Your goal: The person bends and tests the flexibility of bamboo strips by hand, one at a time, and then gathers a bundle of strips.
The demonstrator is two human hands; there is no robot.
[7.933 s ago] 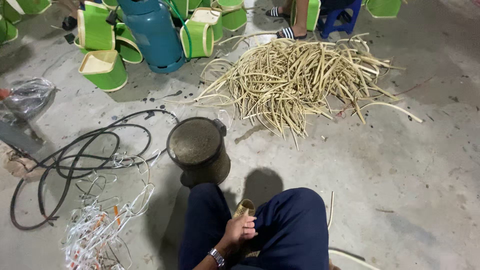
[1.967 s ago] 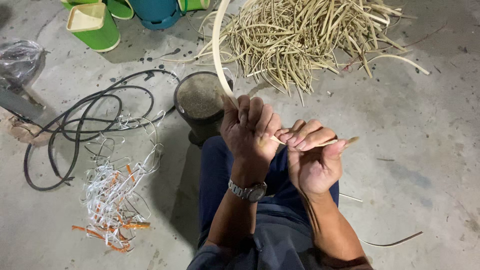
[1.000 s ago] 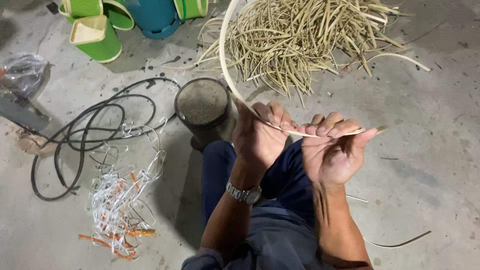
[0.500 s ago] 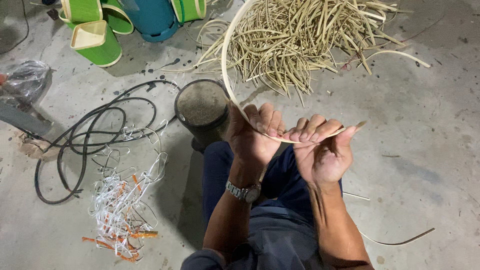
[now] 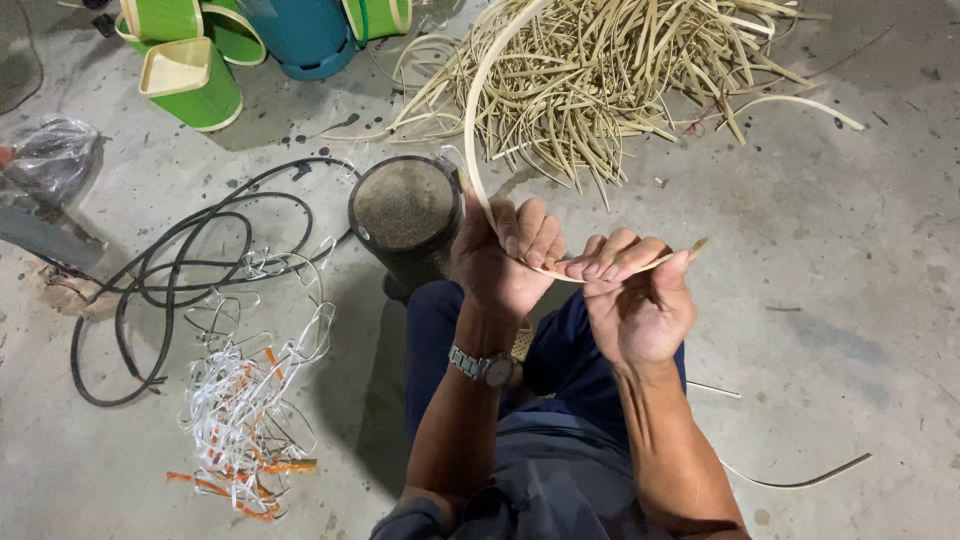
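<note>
Pale cane, split thin, makes up the strip (image 5: 478,150) that both hands hold in front of the person's knees; it curves up from the fists and away over the pile of cut cane (image 5: 620,80) on the concrete floor (image 5: 860,280). It looks light and springy rather than stiff, bending in a wide arc without kinking, though a sharp fold would probably crack it. The smooth skin may slide through the fingers, so the best hold seems to be close to the short end, where the hands already are. The left hand (image 5: 500,260) is closed around the strip, knuckles up, a watch (image 5: 485,367) on the wrist. The right hand (image 5: 635,295) pinches the short end between thumb and curled fingers, with the tip poking out past the thumb. Both forearms reach forward over the lap, hands nearly touching. A dark round pot (image 5: 405,215) stands just beyond them.
</note>
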